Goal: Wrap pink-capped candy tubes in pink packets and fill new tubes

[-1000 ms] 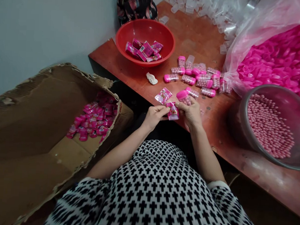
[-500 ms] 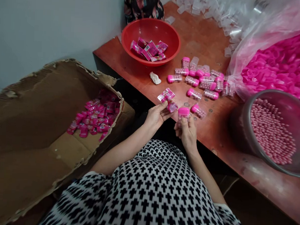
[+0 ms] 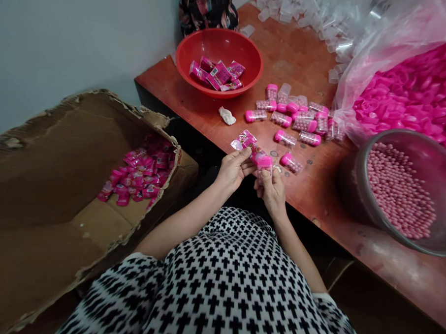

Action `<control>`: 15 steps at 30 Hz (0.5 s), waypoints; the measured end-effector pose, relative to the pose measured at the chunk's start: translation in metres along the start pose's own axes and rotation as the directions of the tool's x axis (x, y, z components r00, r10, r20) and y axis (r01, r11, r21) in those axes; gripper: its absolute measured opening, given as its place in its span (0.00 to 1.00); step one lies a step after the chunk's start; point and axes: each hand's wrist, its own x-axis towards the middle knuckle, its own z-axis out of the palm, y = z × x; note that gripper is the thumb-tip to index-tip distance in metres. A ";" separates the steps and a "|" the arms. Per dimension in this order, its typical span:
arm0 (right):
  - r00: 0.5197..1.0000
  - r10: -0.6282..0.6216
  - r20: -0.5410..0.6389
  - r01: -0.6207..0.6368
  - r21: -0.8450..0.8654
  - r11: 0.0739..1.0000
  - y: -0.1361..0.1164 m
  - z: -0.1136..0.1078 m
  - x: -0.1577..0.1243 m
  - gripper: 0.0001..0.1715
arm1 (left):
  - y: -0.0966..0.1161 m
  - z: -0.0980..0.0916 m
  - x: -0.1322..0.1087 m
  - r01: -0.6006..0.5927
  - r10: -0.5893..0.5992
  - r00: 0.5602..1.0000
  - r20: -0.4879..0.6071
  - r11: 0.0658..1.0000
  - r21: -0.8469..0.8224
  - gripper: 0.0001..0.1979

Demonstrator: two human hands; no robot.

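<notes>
My left hand (image 3: 233,170) pinches a small pink plastic wrapper (image 3: 255,153) at the front edge of the red-brown table (image 3: 287,51). My right hand (image 3: 271,188) grips a clear candy tube with a pink cap (image 3: 263,162), its cap touching the wrapper. A second pink wrapper (image 3: 243,139) lies on the table just beyond my fingers. Two capped tubes (image 3: 285,137) of pink balls lie to the right of my hands.
A red bowl (image 3: 220,42) holds several pink wrappers. More filled tubes (image 3: 295,111) are heaped mid-table. A grey bowl of pink candy balls (image 3: 401,189) stands right, under a bag of pink caps (image 3: 414,86). A torn cardboard box (image 3: 60,179) at left holds wrapped packs (image 3: 139,173).
My right hand picked a capped tube off the table and brought it against the wrapper in my left hand. Both hands drew together at the table's edge.
</notes>
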 end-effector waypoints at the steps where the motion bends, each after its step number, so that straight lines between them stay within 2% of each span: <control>1: 1.000 -0.017 -0.020 0.017 -0.031 0.999 0.000 0.000 0.001 0.19 | 0.000 0.000 0.000 -0.009 0.009 1.000 0.018 1.000 0.006 0.10; 5: 0.992 -0.099 -0.073 0.090 -0.125 0.988 -0.001 -0.002 0.003 0.19 | -0.001 0.000 0.002 -0.045 0.045 0.996 0.083 0.999 -0.004 0.13; 10: 0.998 -0.054 0.034 0.055 -0.019 0.998 0.002 -0.003 0.009 0.20 | 0.000 0.002 0.004 -0.075 0.072 0.985 0.158 0.997 0.014 0.17; 12: 0.997 -0.073 -0.006 0.073 -0.048 0.996 0.005 -0.003 0.011 0.20 | 0.000 0.003 0.004 -0.059 0.048 0.983 0.175 0.996 0.060 0.18; 15: 0.989 -0.120 -0.088 0.110 -0.107 0.988 0.008 -0.001 0.012 0.19 | 0.000 0.005 0.005 -0.005 -0.014 0.989 0.145 0.992 0.125 0.18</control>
